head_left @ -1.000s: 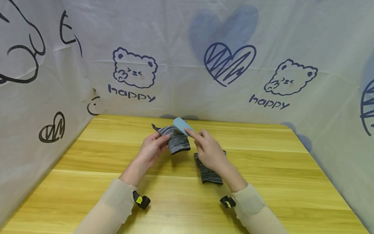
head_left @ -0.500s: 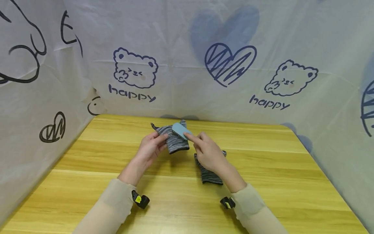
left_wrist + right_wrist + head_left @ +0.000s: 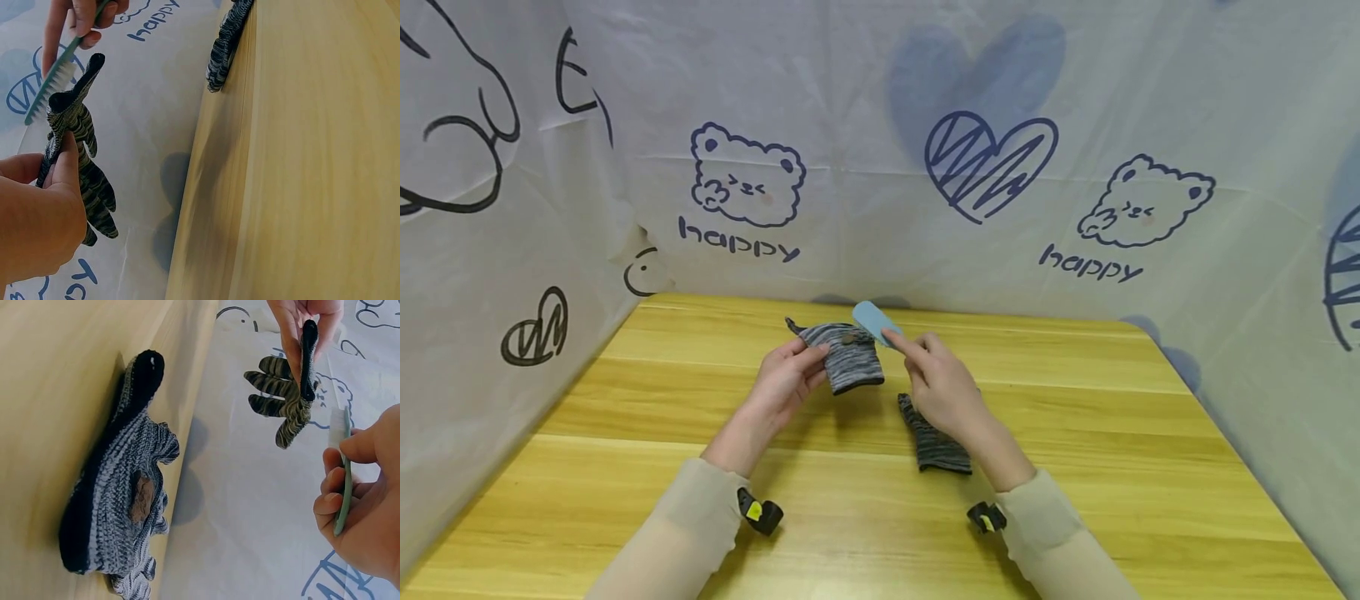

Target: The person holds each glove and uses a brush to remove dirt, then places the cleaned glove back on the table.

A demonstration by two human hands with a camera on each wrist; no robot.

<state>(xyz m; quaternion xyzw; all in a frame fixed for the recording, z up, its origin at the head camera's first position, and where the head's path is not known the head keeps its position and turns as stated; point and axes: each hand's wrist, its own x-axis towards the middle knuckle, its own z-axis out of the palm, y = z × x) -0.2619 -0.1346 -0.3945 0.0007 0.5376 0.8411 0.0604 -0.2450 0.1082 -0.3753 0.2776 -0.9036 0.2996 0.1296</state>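
My left hand (image 3: 784, 379) pinches a grey-and-black knit glove (image 3: 856, 367) by its side, thumb in front, holding it above the table. A brown spot (image 3: 847, 339) shows on the glove's face. The light blue-green brush (image 3: 874, 322) is in my right hand (image 3: 946, 390), index finger stretched along its back and the other fingers curled round the handle. In the left wrist view the white bristles (image 3: 59, 81) point towards the glove's cuff; whether they touch it I cannot tell. A matching second glove (image 3: 109, 500) lies on the table beneath my right hand, with a brown patch (image 3: 142, 499).
The wooden table (image 3: 625, 467) reaches back to a white cloth wall (image 3: 865, 208) printed with bears and hearts. Another cloth (image 3: 572, 242) hangs along the left side. Black cameras are strapped to both wrists.
The brush came down over the brown spot half a second ago, then moved back up and right, uncovering it. The left hand and its glove have barely shifted.
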